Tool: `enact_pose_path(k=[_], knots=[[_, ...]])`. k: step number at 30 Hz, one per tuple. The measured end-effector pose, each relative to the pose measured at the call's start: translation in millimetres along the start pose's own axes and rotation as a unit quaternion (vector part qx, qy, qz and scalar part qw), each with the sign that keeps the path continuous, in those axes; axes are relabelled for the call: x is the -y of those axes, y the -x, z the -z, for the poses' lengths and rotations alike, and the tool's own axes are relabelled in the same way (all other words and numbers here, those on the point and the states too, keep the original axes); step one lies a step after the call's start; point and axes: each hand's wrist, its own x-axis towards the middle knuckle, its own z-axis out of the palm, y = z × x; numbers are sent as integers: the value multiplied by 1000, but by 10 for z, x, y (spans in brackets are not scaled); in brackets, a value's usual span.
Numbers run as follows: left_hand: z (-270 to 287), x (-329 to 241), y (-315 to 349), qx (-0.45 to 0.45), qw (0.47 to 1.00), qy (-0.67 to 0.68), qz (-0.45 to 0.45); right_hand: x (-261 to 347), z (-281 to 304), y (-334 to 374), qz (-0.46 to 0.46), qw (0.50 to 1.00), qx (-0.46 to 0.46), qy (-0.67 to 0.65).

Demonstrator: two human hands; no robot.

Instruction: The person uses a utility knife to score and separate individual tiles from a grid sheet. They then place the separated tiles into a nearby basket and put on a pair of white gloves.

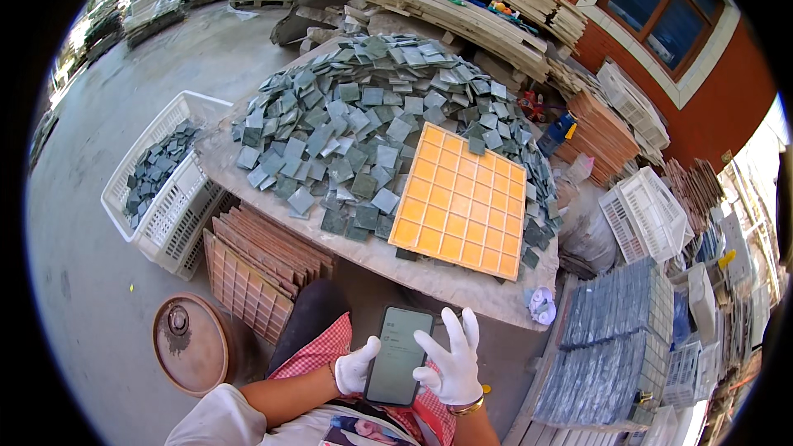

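A dark smartphone (396, 355) with a lit grey-green screen is held upright over my lap. White-gloved, my left hand (355, 369) grips its left edge, thumb up along the side and the other fingers hidden behind. My right hand (452, 359), also in a white glove, is at the phone's right edge with its fingers spread. One of its fingertips reaches over the screen; whether it touches the glass I cannot tell. Beyond the phone, a yellow gridded tray (458, 202) lies tilted on a large heap of grey-green square stone tiles (363, 120), a loose tile on its top edge.
The heap lies on a stone-topped table (273, 206). White crates (178, 227) stand at left, the top one holding tiles. Brown gridded trays (256, 272) lean below, beside a rusty drum (190, 343). Stacked tile sheets (607, 343) are at right; a white tape roll (541, 306) sits at the table corner.
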Motion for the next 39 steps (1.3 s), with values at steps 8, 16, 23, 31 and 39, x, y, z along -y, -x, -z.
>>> enact_pose_path(k=[8,16,23,31,39], knots=[[-68,-14,6,-84,995,-49,15,18,-67,-30,54,997,48,-1],[-20,-1,-11,-12,1000,-5,23,27,3,-23,33,999,20,-5],[-12,19,-28,40,999,28,15,16,103,21,14,1000,-27,0],[-2,19,-26,52,998,30,28,-11,92,23,18,1000,-17,5],[-52,28,12,-76,996,-23,41,32,-22,-13,47,999,25,-7]])
